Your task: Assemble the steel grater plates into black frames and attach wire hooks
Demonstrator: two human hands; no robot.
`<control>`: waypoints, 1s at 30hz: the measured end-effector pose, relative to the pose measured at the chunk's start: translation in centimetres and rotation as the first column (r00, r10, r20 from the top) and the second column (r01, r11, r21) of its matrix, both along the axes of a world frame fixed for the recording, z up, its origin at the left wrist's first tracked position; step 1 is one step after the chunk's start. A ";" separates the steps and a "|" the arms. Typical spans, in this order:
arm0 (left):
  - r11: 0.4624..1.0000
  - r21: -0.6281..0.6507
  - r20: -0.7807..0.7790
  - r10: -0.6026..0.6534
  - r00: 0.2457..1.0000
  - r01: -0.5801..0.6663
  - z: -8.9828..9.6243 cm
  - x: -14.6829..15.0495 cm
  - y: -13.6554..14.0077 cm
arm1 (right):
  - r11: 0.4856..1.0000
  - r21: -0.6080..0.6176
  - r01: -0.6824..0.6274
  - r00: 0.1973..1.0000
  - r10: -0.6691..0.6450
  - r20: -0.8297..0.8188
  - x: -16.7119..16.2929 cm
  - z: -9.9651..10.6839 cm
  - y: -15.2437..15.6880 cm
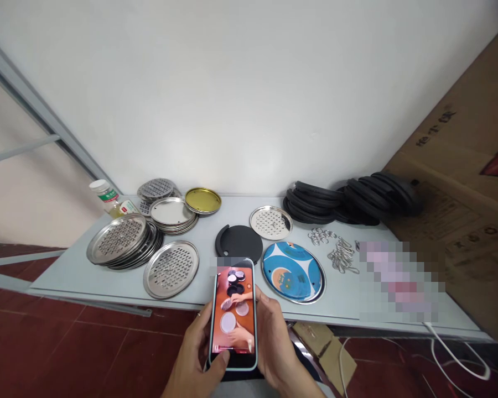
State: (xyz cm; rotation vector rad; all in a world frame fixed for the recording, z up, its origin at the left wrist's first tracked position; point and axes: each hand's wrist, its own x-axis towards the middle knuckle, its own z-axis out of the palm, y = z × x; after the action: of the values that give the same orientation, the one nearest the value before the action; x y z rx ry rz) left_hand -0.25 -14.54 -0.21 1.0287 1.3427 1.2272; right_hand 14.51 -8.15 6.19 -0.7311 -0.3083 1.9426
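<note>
So, left hand point(197, 345) grips phone point(234, 315) by its side, thumb bent over lower end; right hand point(276, 337) cups opposite edge, thumb alongside. Wrists angled inward, phone centered by near edge of counter point(241, 207).

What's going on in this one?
A person holds a smartphone in a pale mint case between both hands: the left hand has its thumb at the bottom of the screen, and the right hand is along the other edge. Beyond, on a pale grey table, lie a flat black disc, a round blue-and-white printed plate and perforated silver metal discs, none held.
</note>
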 end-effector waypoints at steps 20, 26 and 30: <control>0.996 0.065 -0.101 -0.046 0.994 0.053 0.8 0.1 -0.2 | 0.997 -0.068 -0.022 0.996 0.027 0.084 0.3 -0.2 -0.4; 0.994 0.072 -0.127 -0.070 0.989 0.080 1.3 0.3 -0.1 | 0.997 -0.065 -0.042 0.997 0.047 0.069 0.4 -0.1 -0.4; 1.000 0.018 -0.064 -0.009 0.998 0.010 1.3 0.5 -0.2 | 0.998 -0.057 -0.036 0.998 0.039 0.050 0.2 -0.2 -0.4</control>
State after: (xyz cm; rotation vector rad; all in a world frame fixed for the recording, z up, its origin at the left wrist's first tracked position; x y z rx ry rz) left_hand 0.23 -14.77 1.08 1.0938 1.3766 1.2103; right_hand 14.68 -8.56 6.04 -0.8173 -0.3020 1.9774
